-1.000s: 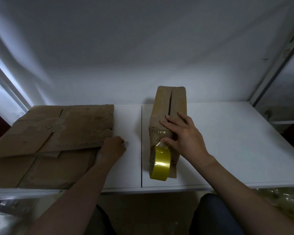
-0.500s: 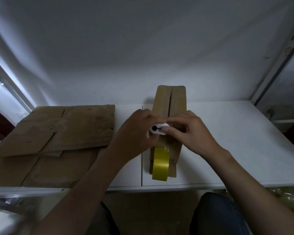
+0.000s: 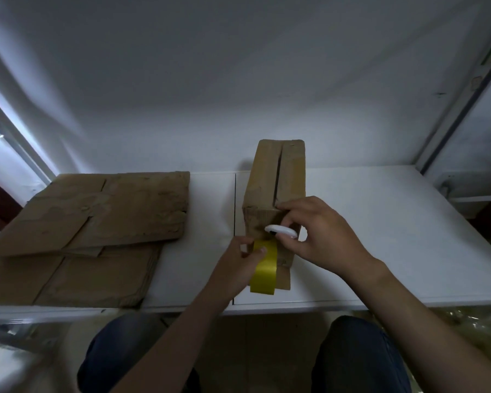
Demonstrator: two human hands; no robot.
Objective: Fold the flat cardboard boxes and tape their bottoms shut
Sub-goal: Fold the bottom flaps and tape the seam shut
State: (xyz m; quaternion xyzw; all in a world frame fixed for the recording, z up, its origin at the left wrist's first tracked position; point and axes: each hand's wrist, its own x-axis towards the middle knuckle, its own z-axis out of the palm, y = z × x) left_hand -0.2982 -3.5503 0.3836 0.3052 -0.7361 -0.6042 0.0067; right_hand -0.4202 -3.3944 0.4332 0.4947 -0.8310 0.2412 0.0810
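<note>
Worn brown cardboard box (image 3: 275, 180) stands in the middle of the white table (image 3: 394, 222).
Flat brown cardboard sheets (image 3: 97, 222) lie on the left. The left hand (image 3: 237, 262) pinches a yellow tape roll (image 3: 264, 272) at the box's near end. The right hand (image 3: 326, 239) grips a small white round tool (image 3: 281, 231) there.

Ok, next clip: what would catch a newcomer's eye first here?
The yellow tape roll stands out, against the near face of the folded cardboard box mid-table, gripped by the left hand. Just above, the right hand pinches a small white round tool at the box. Flat cardboard boxes lie stacked at left.
</note>
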